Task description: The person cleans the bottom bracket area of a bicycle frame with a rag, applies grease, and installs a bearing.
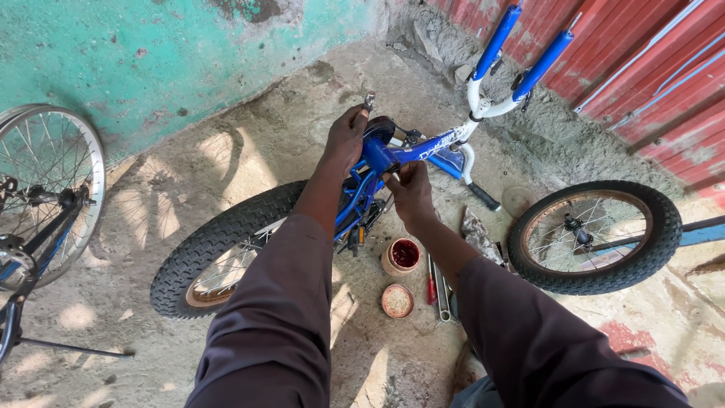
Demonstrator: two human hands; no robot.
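Here, in the head view, a small blue bicycle frame (pixel 408 153) is seen lying upside down on the rough concrete ground (pixel 249 151), its long axis running from the rear wheel (pixel 219 257) at lower left up to the blue fork legs (pixel 521 53) at upper right. The bottom-bracket shell of the frame sits directly ahead of both hands, at the middle of that axis.

The left hand (pixel 346 140) is closed over the top of the shell from the left side, and a small metal part (pixel 369 99) is seen sticking up past its fingers; whether that part is gripped or merely passes behind the knuckles cannot be told for sure. The right hand (pixel 411 193) is curled against the near side of the shell from below, fingers pressed together on it. Both hands touch the frame, and the right one lies nearer the camera.

Just below the right hand, an open tub of red grease (pixel 402 256) and its lid (pixel 397 300) are set on the ground, with a red-handled screwdriver (pixel 431 283) and a spanner (pixel 442 295) beside them. A loose front wheel (pixel 594 236) lies to the right, well apart, and a second bicycle's wheel (pixel 45 189) stands at the left edge.
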